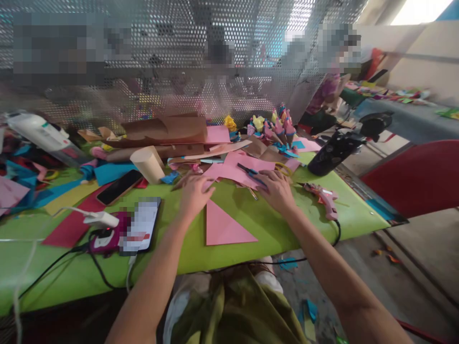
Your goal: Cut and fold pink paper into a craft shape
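Note:
A pink paper triangle point(227, 227) lies on the green table between my forearms. My left hand point(194, 193) rests at the edge of the paper pile, thumb apart from the fingers; it seems to hold nothing. Beside its fingertips are brown scraps and a pink paper sheet point(234, 167). My right hand point(278, 191) has its fingers over the blue handles of a pair of scissors point(245, 169), whose dark blades point away to the left on the pink sheet. Yellow loop handles point(284, 168) show just behind that hand.
A pink glue gun point(327, 200) with its cord lies at right, near a black bottle point(332, 154). Left are two phones point(120, 187), a plugged-in magenta socket block point(107, 241) and a beige roll point(147, 164). Brown paper rolls point(165, 130) and paper cones point(283, 126) line the mesh panel.

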Motion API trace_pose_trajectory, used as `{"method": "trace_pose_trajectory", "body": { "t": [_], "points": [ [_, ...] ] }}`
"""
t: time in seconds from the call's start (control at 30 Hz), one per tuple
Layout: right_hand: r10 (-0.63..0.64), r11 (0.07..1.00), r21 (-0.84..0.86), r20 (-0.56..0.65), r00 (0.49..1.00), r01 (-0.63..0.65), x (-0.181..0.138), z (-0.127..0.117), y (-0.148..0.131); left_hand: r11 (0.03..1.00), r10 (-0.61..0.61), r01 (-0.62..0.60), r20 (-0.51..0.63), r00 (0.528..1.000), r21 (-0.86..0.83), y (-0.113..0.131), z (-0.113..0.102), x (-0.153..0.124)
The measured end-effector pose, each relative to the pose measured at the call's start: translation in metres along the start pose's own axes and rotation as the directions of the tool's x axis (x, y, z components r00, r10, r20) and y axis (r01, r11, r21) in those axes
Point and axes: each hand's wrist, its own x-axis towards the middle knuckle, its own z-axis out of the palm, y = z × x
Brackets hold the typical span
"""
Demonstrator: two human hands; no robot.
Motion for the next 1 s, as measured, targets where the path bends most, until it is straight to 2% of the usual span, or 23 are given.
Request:
{"method": "trace_pose_trajectory", "body": {
  "t": [0.07, 0.17, 0.23, 0.3, 0.43, 0.5, 0.6, 0.67, 0.73, 0.8, 0.87, 0.93, 1.0],
  "points": [
    [-0.02, 1.0, 0.019, -0.009, 1.0, 0.02, 0.0, -0.001, -0.001, 0.997, 0.063, -0.054, 0.221, 0.973, -0.049, 0.004, -0.006, -0.005],
    [-0.011, 0.999, 0.041, -0.052, 0.999, 0.013, -0.002, -0.003, 0.003, 0.995, 0.091, -0.104, 0.455, 0.886, 0.003, 0.012, -0.012, -0.011],
    [-0.01, 0.999, 0.053, -0.081, 0.997, 0.015, -0.002, -0.004, 0.005, 0.991, 0.065, -0.118, 0.53, 0.845, 0.067, 0.016, -0.014, -0.014],
    [-0.02, 0.998, 0.056, -0.099, 0.995, 0.026, -0.002, -0.004, 0.005, 0.987, 0.046, -0.123, 0.555, 0.831, 0.102, 0.018, -0.013, -0.016],
    [-0.031, 0.998, 0.055, -0.098, 0.995, 0.037, -0.001, -0.003, 0.002, 0.985, 0.064, -0.141, 0.555, 0.83, 0.097, 0.013, -0.01, -0.015],
    [-0.027, 0.996, 0.082, -0.098, 0.995, 0.035, 0.0, -0.003, 0.001, 0.992, 0.091, -0.126, 0.537, 0.839, 0.028, 0.008, -0.009, -0.014],
    [0.006, 0.981, 0.192, -0.12, 0.993, 0.017, 0.002, -0.004, -0.001, 0.976, 0.088, 0.022, 0.481, 0.872, -0.219, 0.002, -0.008, -0.01],
    [0.067, 0.942, 0.335, -0.125, 0.99, -0.022, 0.005, -0.006, -0.006, 0.91, 0.028, 0.14, 0.394, 0.919, -0.391, 0.0, -0.009, -0.007],
    [0.153, 0.839, 0.536, -0.071, 0.986, -0.091, 0.009, -0.008, -0.014, 0.819, -0.052, 0.206, 0.288, 0.956, -0.535, -0.001, -0.008, -0.005],
    [0.204, 0.668, 0.719, 0.073, 0.976, -0.193, 0.016, -0.008, -0.027, 0.726, -0.121, 0.243, 0.227, 0.966, -0.644, -0.002, -0.006, -0.003],
    [0.18, 0.51, 0.805, 0.246, 0.952, -0.304, 0.026, -0.007, -0.043, 0.657, -0.162, 0.27, 0.218, 0.962, -0.704, -0.004, -0.004, -0.002],
    [0.136, 0.443, 0.815, 0.351, 0.926, -0.374, 0.036, -0.004, -0.057, 0.63, -0.185, 0.288, 0.221, 0.958, -0.722, -0.007, -0.001, -0.001],
    [0.126, 0.431, 0.813, 0.376, 0.918, -0.392, 0.045, 0.002, -0.068, 0.631, -0.194, 0.284, 0.208, 0.959, -0.722, -0.01, 0.001, 0.0]
  ]
}}
